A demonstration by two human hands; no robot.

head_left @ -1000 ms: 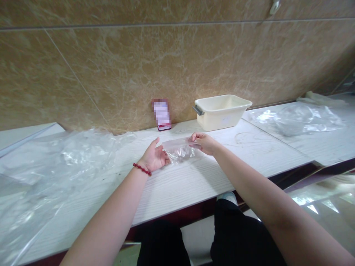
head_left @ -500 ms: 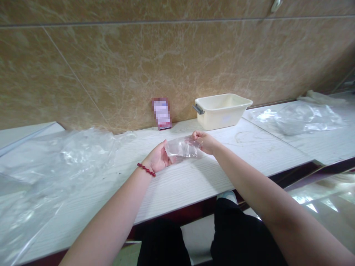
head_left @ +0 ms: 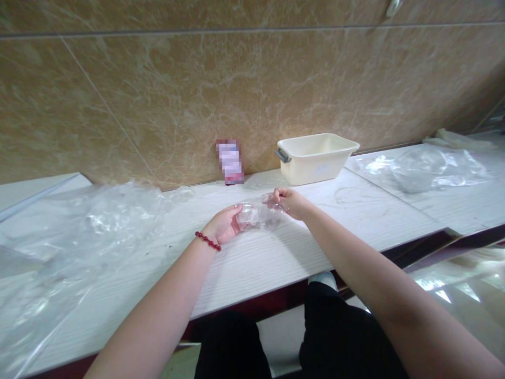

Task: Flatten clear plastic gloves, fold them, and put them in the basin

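Observation:
A small clear plastic bag (head_left: 258,215) is stretched between my two hands, just above the white table (head_left: 252,268). My left hand (head_left: 228,223), with a red bead bracelet at the wrist, grips the bag's left end between thumb and fingers. At its right end, my right hand (head_left: 287,201) pinches the plastic with curled fingers. Whether anything lies inside the bag is too unclear to tell. Behind my right hand stands a cream plastic bin (head_left: 307,167) with a grey handle.
Large clear plastic sheeting (head_left: 114,221) covers the table's left part. More clear plastic (head_left: 430,167) lies at the right. A blurred phone-like object (head_left: 231,162) leans on the brown tiled wall (head_left: 189,95). My knees are below the front edge.
The bag has become more crumpled and its upper edge sits lower beside my left hand. My left thumb has closed over its end. My right hand has barely moved.

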